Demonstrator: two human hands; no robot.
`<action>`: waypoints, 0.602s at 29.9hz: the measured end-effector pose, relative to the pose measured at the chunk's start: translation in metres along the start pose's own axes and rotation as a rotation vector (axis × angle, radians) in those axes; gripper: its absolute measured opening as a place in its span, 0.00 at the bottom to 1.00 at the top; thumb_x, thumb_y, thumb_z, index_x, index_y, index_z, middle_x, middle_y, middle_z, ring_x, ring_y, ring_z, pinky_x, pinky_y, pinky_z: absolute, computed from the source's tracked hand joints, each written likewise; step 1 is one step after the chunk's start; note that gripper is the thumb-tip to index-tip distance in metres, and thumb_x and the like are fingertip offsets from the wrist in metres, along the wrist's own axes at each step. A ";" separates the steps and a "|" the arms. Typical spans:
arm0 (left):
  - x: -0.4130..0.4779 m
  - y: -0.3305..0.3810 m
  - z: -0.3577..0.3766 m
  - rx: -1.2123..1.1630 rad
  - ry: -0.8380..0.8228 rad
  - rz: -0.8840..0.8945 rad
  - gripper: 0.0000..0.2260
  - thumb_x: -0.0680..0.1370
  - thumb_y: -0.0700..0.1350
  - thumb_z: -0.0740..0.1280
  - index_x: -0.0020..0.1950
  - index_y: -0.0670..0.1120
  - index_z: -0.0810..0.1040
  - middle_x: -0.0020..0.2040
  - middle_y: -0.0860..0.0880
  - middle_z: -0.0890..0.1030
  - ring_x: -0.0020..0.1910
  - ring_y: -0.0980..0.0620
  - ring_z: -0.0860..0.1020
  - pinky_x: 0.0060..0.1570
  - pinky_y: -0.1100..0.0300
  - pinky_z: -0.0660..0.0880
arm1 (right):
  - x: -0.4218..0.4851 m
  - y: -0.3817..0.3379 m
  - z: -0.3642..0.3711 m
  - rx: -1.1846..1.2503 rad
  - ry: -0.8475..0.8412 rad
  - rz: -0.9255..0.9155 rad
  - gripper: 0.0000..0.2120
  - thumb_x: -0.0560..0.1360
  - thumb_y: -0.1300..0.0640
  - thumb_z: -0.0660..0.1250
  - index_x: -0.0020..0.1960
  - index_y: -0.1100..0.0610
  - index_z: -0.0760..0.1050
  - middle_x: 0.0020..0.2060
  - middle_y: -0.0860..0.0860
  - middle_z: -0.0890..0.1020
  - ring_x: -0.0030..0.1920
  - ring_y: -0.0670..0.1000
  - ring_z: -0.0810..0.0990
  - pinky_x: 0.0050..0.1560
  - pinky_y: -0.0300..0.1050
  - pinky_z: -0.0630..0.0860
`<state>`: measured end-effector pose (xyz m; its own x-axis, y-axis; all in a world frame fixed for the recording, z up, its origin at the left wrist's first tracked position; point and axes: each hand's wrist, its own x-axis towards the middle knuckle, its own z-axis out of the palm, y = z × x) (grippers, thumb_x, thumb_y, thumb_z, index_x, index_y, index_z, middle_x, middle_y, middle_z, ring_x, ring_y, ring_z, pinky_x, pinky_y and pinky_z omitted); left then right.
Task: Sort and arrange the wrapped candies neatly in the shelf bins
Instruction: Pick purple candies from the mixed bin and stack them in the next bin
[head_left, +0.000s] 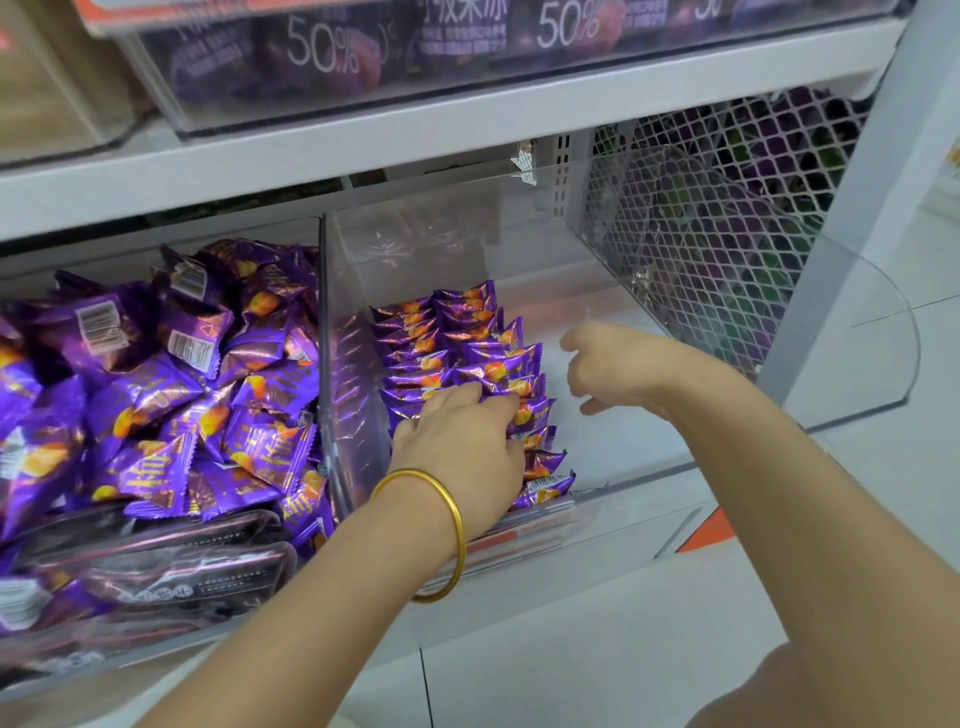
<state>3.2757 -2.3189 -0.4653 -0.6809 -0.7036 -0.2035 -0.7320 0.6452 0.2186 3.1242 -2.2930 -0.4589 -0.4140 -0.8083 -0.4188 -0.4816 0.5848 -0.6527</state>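
Left grip (457, 441) lies flat on the candy rows (457, 332) beneath and beyond it in the bin (337, 364); right grip (608, 369) hangs loose, empty (just beside them). Press evenly, keeping wrappers upright.

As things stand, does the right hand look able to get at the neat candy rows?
Probably yes: the right hand hovers over the open bin beside the candy rows, nothing between; the left hand covers only their middle.

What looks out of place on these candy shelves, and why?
Candies in the left bin lie heaped at all angles, some barcode-up, unlike the neat rows in the right bin. One stray wrapper sticks up at that bin's back rim.
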 end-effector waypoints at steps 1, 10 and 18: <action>0.001 0.000 0.000 -0.012 0.018 -0.011 0.22 0.81 0.51 0.55 0.75 0.53 0.56 0.76 0.50 0.55 0.75 0.49 0.51 0.70 0.47 0.57 | 0.003 -0.001 0.001 -0.003 0.011 -0.003 0.17 0.79 0.69 0.54 0.67 0.69 0.63 0.64 0.66 0.71 0.61 0.63 0.75 0.60 0.56 0.74; 0.019 -0.001 0.012 0.029 -0.064 -0.060 0.26 0.81 0.55 0.51 0.76 0.45 0.53 0.78 0.47 0.46 0.76 0.47 0.47 0.72 0.44 0.53 | 0.009 -0.010 0.014 0.072 -0.137 -0.072 0.21 0.75 0.71 0.55 0.67 0.61 0.67 0.65 0.62 0.72 0.65 0.59 0.72 0.60 0.54 0.75; 0.018 -0.001 0.013 -0.021 -0.064 -0.079 0.28 0.81 0.55 0.52 0.77 0.47 0.46 0.78 0.48 0.41 0.76 0.49 0.41 0.73 0.44 0.48 | 0.008 -0.011 0.007 0.041 -0.029 -0.093 0.23 0.78 0.69 0.55 0.72 0.62 0.57 0.69 0.61 0.67 0.65 0.58 0.70 0.62 0.53 0.73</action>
<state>3.2641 -2.3280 -0.4814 -0.6218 -0.7309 -0.2813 -0.7832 0.5819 0.2192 3.1312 -2.3061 -0.4593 -0.3462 -0.8607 -0.3733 -0.4842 0.5047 -0.7147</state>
